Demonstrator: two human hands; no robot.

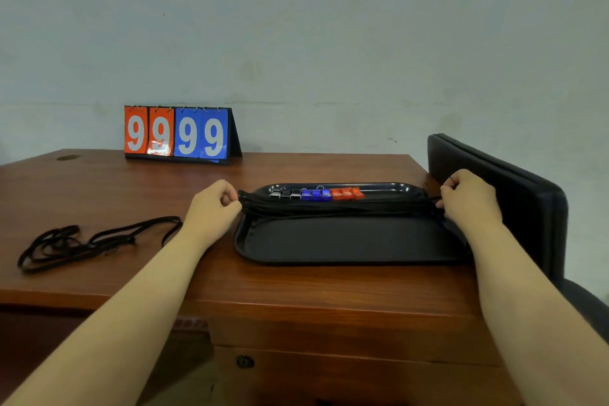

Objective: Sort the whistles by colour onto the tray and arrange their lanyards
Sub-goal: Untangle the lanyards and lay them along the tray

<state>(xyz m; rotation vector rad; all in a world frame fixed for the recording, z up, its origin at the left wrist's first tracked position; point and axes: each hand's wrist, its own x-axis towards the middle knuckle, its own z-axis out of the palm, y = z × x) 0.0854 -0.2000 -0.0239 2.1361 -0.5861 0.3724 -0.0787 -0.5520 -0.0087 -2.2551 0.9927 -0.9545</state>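
Fingers [229, 200] of the left hand [211, 208] were curled, pinching one end of the lanyard bundle [336, 206]. The right hand [469, 198] gripped the other end likewise, so the bundle ran taut across the tray [329, 261], approx. over its middle. The tray's near half lay bare. Left of it, a heap of loose lanyards [82, 242] sat on the table [296, 283], no hand on it.

Beyond the bundle, along the far rim, black whistles [285, 193], blue whistles [315, 194] and red whistles [346, 193] stood grouped in a row. Sorting looked done; the step in hand was laying lanyards. Next move prob. needs both ends lowered together, kept straight, w/o nudging the row.

Whether the bundle touched the tray floor, or was clipped to the whistles, couldn't be told; exact whistle count neither. A scoreboard [178, 133] stood at the back.
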